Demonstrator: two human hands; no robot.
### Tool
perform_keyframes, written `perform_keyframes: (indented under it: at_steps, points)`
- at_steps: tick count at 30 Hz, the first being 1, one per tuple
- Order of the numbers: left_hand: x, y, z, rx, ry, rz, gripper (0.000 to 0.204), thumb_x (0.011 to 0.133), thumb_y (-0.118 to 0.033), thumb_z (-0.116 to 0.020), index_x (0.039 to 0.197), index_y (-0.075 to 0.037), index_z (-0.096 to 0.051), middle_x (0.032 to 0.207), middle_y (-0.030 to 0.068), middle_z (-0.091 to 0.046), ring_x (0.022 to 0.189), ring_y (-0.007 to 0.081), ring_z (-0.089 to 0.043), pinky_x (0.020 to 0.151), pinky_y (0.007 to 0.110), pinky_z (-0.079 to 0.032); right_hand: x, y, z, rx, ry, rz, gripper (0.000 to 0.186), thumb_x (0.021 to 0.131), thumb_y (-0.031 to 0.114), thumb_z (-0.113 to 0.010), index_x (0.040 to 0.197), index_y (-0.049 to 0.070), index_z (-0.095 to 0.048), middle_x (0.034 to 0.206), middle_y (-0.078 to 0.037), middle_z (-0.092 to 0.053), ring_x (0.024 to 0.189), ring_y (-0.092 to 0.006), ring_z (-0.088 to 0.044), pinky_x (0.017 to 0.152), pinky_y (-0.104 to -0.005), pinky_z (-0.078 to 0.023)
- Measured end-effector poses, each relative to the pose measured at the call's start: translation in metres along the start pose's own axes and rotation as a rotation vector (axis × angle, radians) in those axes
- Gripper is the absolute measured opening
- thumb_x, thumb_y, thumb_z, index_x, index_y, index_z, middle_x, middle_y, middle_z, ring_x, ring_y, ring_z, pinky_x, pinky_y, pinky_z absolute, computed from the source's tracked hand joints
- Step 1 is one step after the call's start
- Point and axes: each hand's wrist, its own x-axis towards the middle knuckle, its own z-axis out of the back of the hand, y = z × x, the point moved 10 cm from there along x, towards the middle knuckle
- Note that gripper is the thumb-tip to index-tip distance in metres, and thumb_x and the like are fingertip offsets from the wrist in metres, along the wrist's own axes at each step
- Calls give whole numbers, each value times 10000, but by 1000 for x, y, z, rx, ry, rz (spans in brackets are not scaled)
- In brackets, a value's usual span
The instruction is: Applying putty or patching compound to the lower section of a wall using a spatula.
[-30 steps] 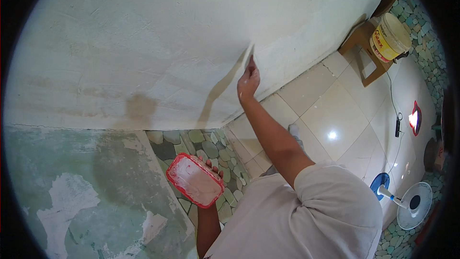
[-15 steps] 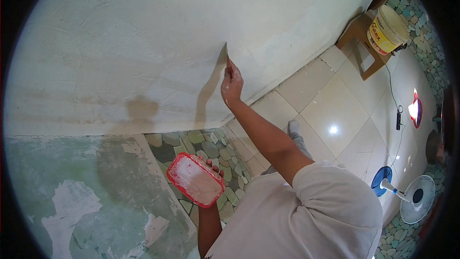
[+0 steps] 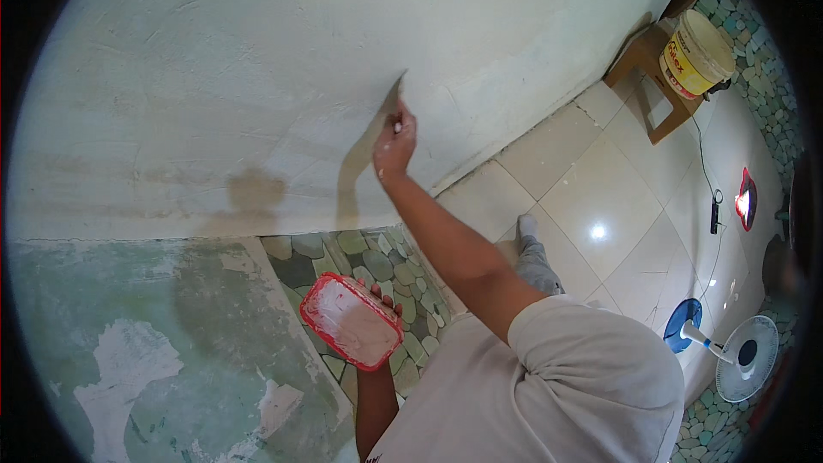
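My right hand [image 3: 395, 147] is closed around the handle of a putty knife [image 3: 402, 88], with fingers pinched together. The thin blade points up along the white wall [image 3: 283, 60], and its edge seems to touch the surface. Lower down, my left hand [image 3: 387, 298] grips a red-rimmed rectangular tub [image 3: 393, 345] from its far side, with only the fingertips showing. Pale, whitish paste coats the inside of the tub, which is tilted towards me. Shadows of my arm and head fall on the wall.
A green, patchy wall section [image 3: 214, 334] lies at lower left, beside pebble-patterned tiling [image 3: 411, 291]. To the right are floor tiles [image 3: 591, 180], a brown stool [image 3: 639, 60] bearing a yellow-labelled bucket [image 3: 699, 51], a cable with a black power strip [image 3: 714, 216], and a fan [image 3: 747, 356].
My right hand has shifted a little to the left and its wrist has turned, with the knife blade still at the wall. The tub in my left hand has hardly moved.
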Motion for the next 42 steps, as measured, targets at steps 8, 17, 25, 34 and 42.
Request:
perform_keyframes:
  at_steps: [8,17,25,34,42]
  points:
    - [-1,-5,-6,-11,12,-31,920,866,-644,-573,1535,-78,-293,1443,216,-487,1280,380,-497,1113,547,-333,-74,57,-30,14,384,96,349,968,-12,-494,1311,16,-547,1109,-143,-586,978,-230,-590,843,-332,-493]
    - [-14,-6,5,-37,-1,-58,949,847,-671,-580,1534,-80,-300,1450,223,-478,1278,389,-494,1115,552,-329,-1,42,2,-50,59,54,374,947,-53,-475,1312,-3,-537,1156,-158,-539,1007,-240,-575,898,-335,-471]
    - [-10,-3,4,-56,-5,-31,931,852,-669,-566,1536,-94,-303,1462,215,-474,1281,372,-497,1117,556,-322,-65,112,-33,-32,440,348,361,958,-39,-495,1313,12,-533,1163,-162,-548,1048,-260,-581,891,-349,-478]
    - [-15,-10,0,-55,123,-27,958,850,-665,-586,1547,-91,-265,1508,209,-415,1318,371,-467,1136,574,-291,24,49,35,-26,79,148,338,947,-41,-488,1274,-2,-566,1132,-155,-529,996,-258,-585,917,-345,-469]
    - [-9,-2,-13,-48,129,-28,934,841,-637,-622,1517,-73,-312,1460,201,-462,1306,368,-482,1125,563,-324,16,49,-18,122,152,49,319,971,33,-538,1290,26,-549,1191,-128,-531,1040,-215,-567,902,-333,-475]
